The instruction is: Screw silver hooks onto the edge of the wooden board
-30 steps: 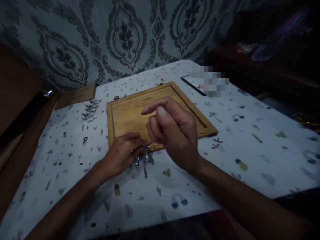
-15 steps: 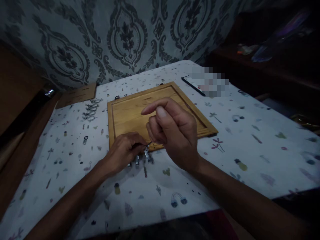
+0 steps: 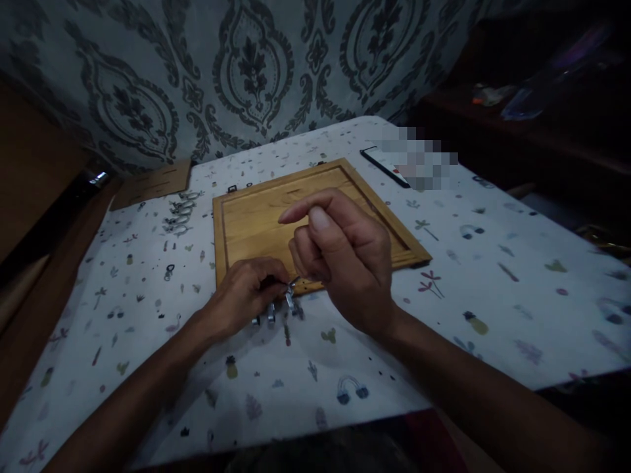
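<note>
Near the front edge of the wooden board (image 3: pixel 261 223), my left hand (image 3: pixel 249 289) pinches a small silver metal clip (image 3: pixel 290 302). More small silver pieces hang or lie beside it, partly under my fingers. My right hand (image 3: pixel 345 259) is closed just to the right, over the board, with its lower fingers curled and its forefinger bent outward above the thumb. A thin, short piece shows between the two hands. What the right fingers hold is hidden.
A patterned white cloth covers the table (image 3: pixel 305 387). Several silver metal pieces (image 3: pixel 181 213) lie in a row on the left, near a brown cardboard sheet (image 3: pixel 152 184). A partly blurred-out phone-like object (image 3: pixel 384 169) lies behind the board. A patterned wall (image 3: pixel 254 66) stands behind.
The view has shifted very slightly. Both hands keep nearly the same pose and place at the board's front edge.
</note>
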`<state>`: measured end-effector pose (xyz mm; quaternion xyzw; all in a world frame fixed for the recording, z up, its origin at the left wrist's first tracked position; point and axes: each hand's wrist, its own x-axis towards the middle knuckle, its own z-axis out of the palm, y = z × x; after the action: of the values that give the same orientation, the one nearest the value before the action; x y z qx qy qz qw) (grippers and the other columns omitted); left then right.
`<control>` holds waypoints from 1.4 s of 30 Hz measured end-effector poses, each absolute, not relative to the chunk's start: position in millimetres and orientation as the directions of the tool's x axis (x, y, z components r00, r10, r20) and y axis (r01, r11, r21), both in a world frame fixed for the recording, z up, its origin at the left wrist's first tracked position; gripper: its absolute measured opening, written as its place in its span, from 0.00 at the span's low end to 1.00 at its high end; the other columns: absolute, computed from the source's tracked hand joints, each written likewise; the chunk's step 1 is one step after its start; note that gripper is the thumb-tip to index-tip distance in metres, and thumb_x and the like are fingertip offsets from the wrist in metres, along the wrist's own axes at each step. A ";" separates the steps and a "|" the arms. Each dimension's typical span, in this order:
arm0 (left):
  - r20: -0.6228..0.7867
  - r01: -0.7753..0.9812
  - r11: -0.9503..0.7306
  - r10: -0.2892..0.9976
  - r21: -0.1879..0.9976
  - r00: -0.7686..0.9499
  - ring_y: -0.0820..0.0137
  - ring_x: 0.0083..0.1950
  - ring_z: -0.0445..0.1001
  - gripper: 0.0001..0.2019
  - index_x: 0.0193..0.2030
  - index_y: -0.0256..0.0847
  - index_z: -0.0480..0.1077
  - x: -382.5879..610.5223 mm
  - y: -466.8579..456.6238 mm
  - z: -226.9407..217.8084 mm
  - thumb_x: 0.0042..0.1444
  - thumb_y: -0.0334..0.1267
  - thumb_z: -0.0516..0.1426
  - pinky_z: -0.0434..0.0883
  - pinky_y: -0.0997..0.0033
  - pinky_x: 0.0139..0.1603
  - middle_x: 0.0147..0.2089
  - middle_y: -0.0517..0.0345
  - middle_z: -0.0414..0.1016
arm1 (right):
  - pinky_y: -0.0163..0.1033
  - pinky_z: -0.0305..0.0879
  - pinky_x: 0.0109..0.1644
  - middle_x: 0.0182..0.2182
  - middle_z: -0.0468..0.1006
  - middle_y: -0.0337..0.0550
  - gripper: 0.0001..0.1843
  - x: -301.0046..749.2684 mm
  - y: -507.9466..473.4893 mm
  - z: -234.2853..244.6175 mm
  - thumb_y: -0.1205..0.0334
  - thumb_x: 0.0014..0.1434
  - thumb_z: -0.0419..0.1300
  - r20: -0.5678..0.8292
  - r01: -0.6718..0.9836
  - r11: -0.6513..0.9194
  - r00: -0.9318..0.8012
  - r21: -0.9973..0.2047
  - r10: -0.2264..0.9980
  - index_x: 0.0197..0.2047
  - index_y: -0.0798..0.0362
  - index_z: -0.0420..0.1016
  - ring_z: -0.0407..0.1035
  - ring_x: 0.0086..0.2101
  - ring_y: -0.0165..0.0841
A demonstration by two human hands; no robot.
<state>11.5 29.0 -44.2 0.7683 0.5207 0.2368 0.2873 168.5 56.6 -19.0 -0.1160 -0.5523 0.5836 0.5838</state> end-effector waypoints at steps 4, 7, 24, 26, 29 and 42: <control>0.043 0.648 -0.274 0.936 0.711 0.349 0.69 0.37 0.77 0.05 0.37 0.40 0.77 11.8 29.3 -43.6 0.58 0.31 0.59 0.71 0.71 0.40 0.36 0.58 0.80 | 0.34 0.49 0.21 0.16 0.54 0.28 0.10 168.9 54.9 -17.3 0.61 0.69 0.50 0.475 -0.518 0.281 -0.290 -0.808 0.831 0.39 0.51 0.71 0.49 0.16 0.25; 0.023 0.621 -0.251 0.936 0.742 0.351 0.69 0.37 0.77 0.06 0.38 0.39 0.77 10.5 30.5 -42.6 0.58 0.32 0.58 0.72 0.71 0.40 0.35 0.57 0.80 | 0.34 0.49 0.20 0.16 0.54 0.28 0.10 168.9 54.8 -17.4 0.61 0.69 0.50 0.482 -0.523 0.285 -0.290 -0.803 0.826 0.39 0.51 0.71 0.48 0.16 0.24; -0.047 0.552 -0.184 0.925 0.813 0.378 0.70 0.36 0.78 0.05 0.37 0.39 0.77 4.8 35.2 -44.3 0.58 0.35 0.59 0.73 0.73 0.39 0.34 0.58 0.80 | 0.35 0.48 0.21 0.17 0.55 0.28 0.09 167.3 54.9 -19.1 0.59 0.69 0.51 0.495 -0.535 0.287 -0.297 -0.794 0.816 0.39 0.51 0.70 0.48 0.17 0.25; -0.057 0.545 -0.177 0.921 0.820 0.386 0.69 0.36 0.78 0.06 0.38 0.39 0.77 4.5 35.0 -44.6 0.58 0.35 0.58 0.73 0.72 0.39 0.35 0.57 0.80 | 0.35 0.49 0.22 0.17 0.55 0.28 0.10 167.5 55.1 -19.9 0.59 0.69 0.51 0.499 -0.536 0.292 -0.293 -0.792 0.815 0.39 0.52 0.70 0.48 0.16 0.24; -0.032 0.547 -0.201 0.921 0.813 0.387 0.68 0.36 0.77 0.06 0.36 0.38 0.76 4.6 33.9 -43.9 0.58 0.36 0.58 0.72 0.72 0.38 0.35 0.56 0.80 | 0.35 0.50 0.23 0.16 0.55 0.28 0.10 168.5 54.0 -19.6 0.58 0.69 0.51 0.491 -0.529 0.283 -0.304 -0.800 0.817 0.40 0.52 0.71 0.48 0.16 0.24; -0.071 0.637 -0.192 0.929 0.746 0.363 0.67 0.38 0.76 0.08 0.35 0.41 0.75 12.0 34.1 -49.1 0.57 0.40 0.55 0.69 0.72 0.40 0.35 0.59 0.79 | 0.33 0.48 0.23 0.17 0.55 0.27 0.14 170.0 51.5 -18.6 0.53 0.69 0.50 0.452 -0.527 0.220 -0.364 -0.821 0.814 0.41 0.53 0.69 0.48 0.18 0.24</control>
<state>12.0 34.1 -49.1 0.7445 0.5260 0.2045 0.3567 170.0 51.5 -18.6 -0.1292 -0.5557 0.6111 0.5488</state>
